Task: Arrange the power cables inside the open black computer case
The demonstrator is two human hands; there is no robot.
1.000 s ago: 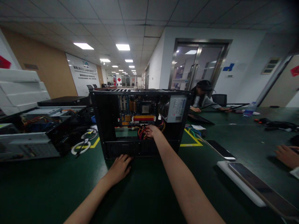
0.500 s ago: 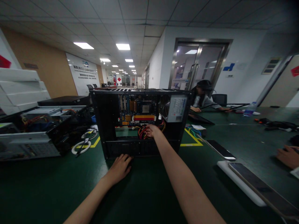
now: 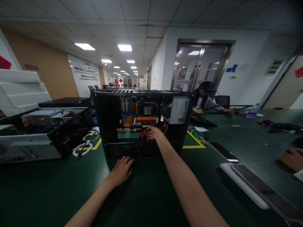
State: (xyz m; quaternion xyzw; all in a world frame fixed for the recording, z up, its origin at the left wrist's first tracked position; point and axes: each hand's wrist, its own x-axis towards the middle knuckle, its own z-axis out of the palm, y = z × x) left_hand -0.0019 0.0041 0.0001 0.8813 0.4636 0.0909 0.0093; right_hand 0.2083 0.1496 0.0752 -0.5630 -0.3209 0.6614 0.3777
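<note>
On the dark green table (image 3: 139,195), the left hand (image 3: 120,171) lies palm down with its fingers loosely spread, at the foot of an open black computer case (image 3: 124,151). The case stands upright in the middle, open side toward the wearer. The right hand (image 3: 153,133) reaches inside, its bent fingers at a bundle of red, yellow and black cables (image 3: 143,135) (whether they grip it, one cannot tell). Above is the circuit board (image 3: 148,110); to its right, the silver power supply (image 3: 179,110).

Handling these wires well likely calls for a light hold, one strand eased free at a time, with no tug on the plugs and knuckles clear of the board. The left hand would best brace the lower frame against sliding. Farther off, a seated person (image 3: 207,103) works across the table, before glass doors (image 3: 187,74).
</note>
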